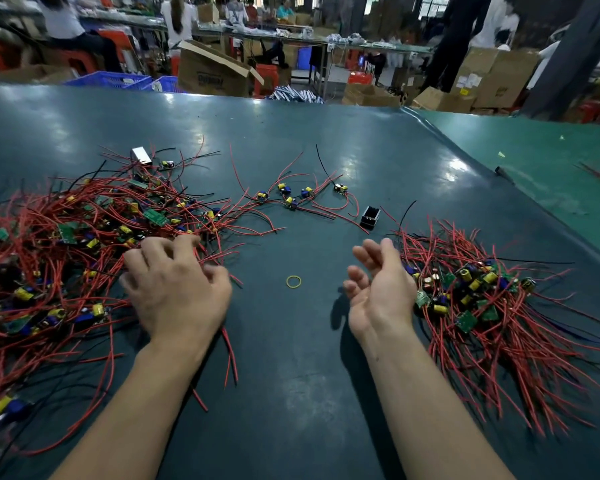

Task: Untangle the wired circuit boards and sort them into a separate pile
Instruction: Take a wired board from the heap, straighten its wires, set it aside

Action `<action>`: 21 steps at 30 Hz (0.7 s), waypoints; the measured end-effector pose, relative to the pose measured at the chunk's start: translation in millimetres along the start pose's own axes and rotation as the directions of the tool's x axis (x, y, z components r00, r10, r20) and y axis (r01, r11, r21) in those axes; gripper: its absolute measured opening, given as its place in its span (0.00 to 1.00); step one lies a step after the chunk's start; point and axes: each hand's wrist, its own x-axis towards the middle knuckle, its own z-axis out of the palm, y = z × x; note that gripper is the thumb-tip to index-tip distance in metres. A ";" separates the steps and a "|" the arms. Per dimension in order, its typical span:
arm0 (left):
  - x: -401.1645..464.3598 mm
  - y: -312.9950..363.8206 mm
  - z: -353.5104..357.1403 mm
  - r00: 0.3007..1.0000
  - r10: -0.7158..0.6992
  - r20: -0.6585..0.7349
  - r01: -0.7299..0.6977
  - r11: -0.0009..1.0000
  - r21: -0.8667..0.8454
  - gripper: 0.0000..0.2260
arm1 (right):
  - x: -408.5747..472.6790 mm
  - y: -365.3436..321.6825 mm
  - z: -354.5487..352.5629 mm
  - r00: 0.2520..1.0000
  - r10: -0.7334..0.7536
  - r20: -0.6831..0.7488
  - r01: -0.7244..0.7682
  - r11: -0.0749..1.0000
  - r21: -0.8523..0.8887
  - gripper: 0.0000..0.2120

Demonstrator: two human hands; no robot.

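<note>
A big tangled heap of small green circuit boards with red and black wires point(69, 244) covers the left of the dark green table point(291, 358). A tidier pile of the same boards point(478, 299) lies on the right. My left hand point(177, 289), palm down with fingers curled, reaches into the right edge of the tangled heap and touches red wires; whether it grips any is unclear. Beside the left edge of the right pile hovers my right hand point(378, 285), palm turned inward, fingers relaxed, holding nothing.
Several loose boards with wires point(291, 197) lie spread at the table's middle. A small black box point(370, 217) stands near them, a silver part point(141, 155) at the heap's far edge, and a yellow rubber band point(293, 281) between my hands. People work at benches behind.
</note>
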 end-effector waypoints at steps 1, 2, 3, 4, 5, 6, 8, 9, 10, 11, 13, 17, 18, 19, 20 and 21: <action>0.7 -2.8 -0.7 0.997 -0.035 0.068 0.031 0.997 0.064 0.17 | -0.4 1.9 1.0 1.000 -0.011 0.006 0.011 1.000 -0.028 0.12; 1.5 -5.7 -1.6 0.990 -0.065 0.124 0.054 0.994 0.096 0.16 | -0.5 2.9 1.5 1.000 -0.018 0.011 0.018 0.999 -0.045 0.12; 2.1 -7.5 -1.8 0.983 -0.086 0.162 0.072 0.993 0.092 0.16 | 0.5 3.1 1.2 1.000 -0.022 0.012 0.022 0.998 -0.051 0.12; 2.3 -9.0 -1.7 0.979 -0.096 0.180 0.085 0.994 0.070 0.15 | 1.4 2.7 0.8 1.000 -0.022 0.012 0.023 0.999 -0.048 0.12; 2.2 -9.7 -1.8 0.979 -0.091 0.181 0.084 0.995 0.045 0.15 | 2.6 2.9 -0.1 1.000 -0.018 0.010 0.019 0.999 -0.042 0.13; 2.2 -9.6 -2.3 0.983 -0.071 0.169 0.069 0.997 0.019 0.14 | 3.3 3.2 -0.2 1.000 -0.015 0.012 0.015 0.999 -0.041 0.13; 2.9 -8.4 -3.4 0.993 -0.018 0.113 0.024 0.998 -0.053 0.13 | 3.2 4.5 0.1 0.999 -0.022 0.026 0.023 0.998 -0.051 0.13; 3.2 -7.8 -4.3 0.997 0.003 0.075 0.005 0.995 -0.101 0.12 | 2.6 5.5 0.6 0.999 -0.029 0.036 0.032 0.997 -0.066 0.13; 3.7 -7.5 -5.4 0.999 0.018 0.029 -0.013 0.987 -0.160 0.11 | 1.8 6.3 1.3 0.998 -0.035 0.049 0.039 0.996 -0.085 0.13; 4.4 -6.8 -6.6 0.999 0.030 -0.020 -0.034 0.973 -0.226 0.10 | 1.5 7.0 1.8 0.997 -0.039 0.065 0.046 0.993 -0.110 0.13; 5.0 -5.6 -8.6 0.990 0.061 -0.126 -0.102 0.929 -0.356 0.08 | -0.1 7.1 3.6 0.992 -0.041 0.122 0.063 0.981 -0.184 0.13; 0.0 -2.9 -9.0 0.903 0.189 -0.386 -0.329 0.881 -0.339 0.06 | -12.7 12.7 9.4 0.882 0.170 0.439 0.011 0.925 -0.379 0.06; -1.8 -1.8 -8.4 0.858 0.237 -0.455 -0.389 0.879 -0.276 0.05 | -18.9 17.3 11.2 0.801 0.268 0.535 -0.043 0.918 -0.395 0.05; -3.5 -0.7 -7.1 0.813 0.292 -0.504 -0.455 0.859 -0.237 0.05 | -24.0 23.4 11.9 0.716 0.336 0.611 -0.080 0.910 -0.408 0.09; -5.1 0.9 -5.4 0.783 0.339 -0.521 -0.520 0.817 -0.248 0.05 | -27.6 29.4 12.0 0.646 0.363 0.672 -0.080 0.907 -0.413 0.12; -6.8 3.5 -3.1 0.779 0.373 -0.504 -0.567 0.762 -0.312 0.05 | -29.7 34.5 12.1 0.601 0.351 0.718 -0.047 0.912 -0.406 0.14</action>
